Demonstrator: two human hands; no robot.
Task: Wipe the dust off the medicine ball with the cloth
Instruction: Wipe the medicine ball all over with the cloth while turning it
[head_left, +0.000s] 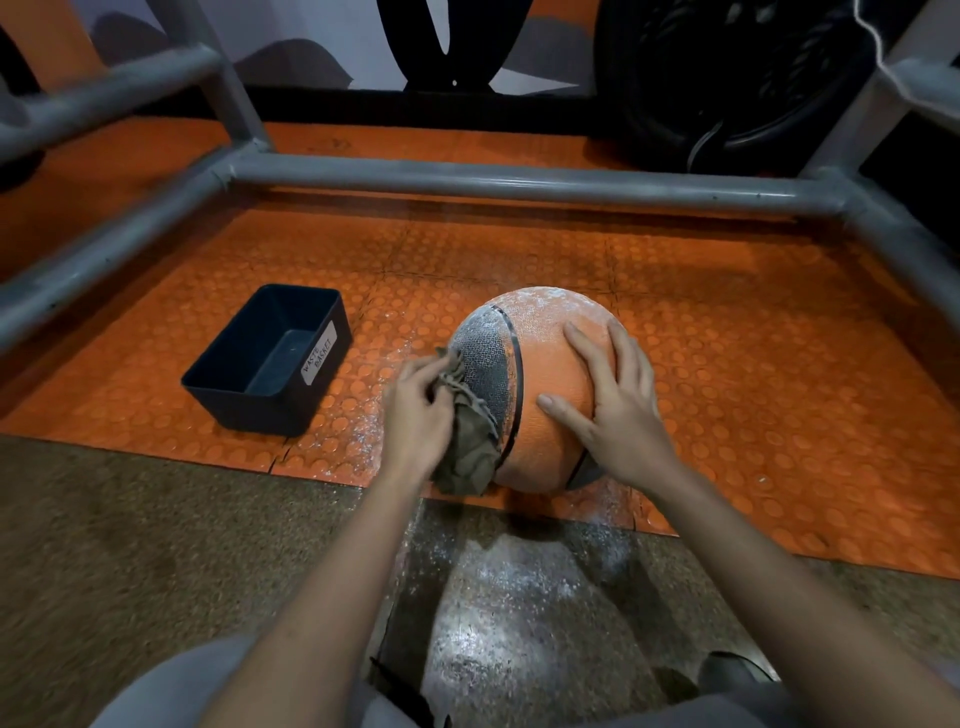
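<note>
An orange and grey medicine ball (540, 364) sits on the orange studded mat, with white dust on its top and far side. My left hand (418, 415) grips a bunched olive cloth (467, 441) and holds it against the ball's grey left panel. My right hand (618, 400) lies flat on the orange right side of the ball, fingers spread and straight.
A dark bin labelled "waste basket" (270, 358) stands left of the ball. White dust lies on the orange mat (753, 374) and on the speckled floor (509, 597) in front. A grey pipe frame (519, 182) crosses behind, with a black tyre (727, 78) beyond.
</note>
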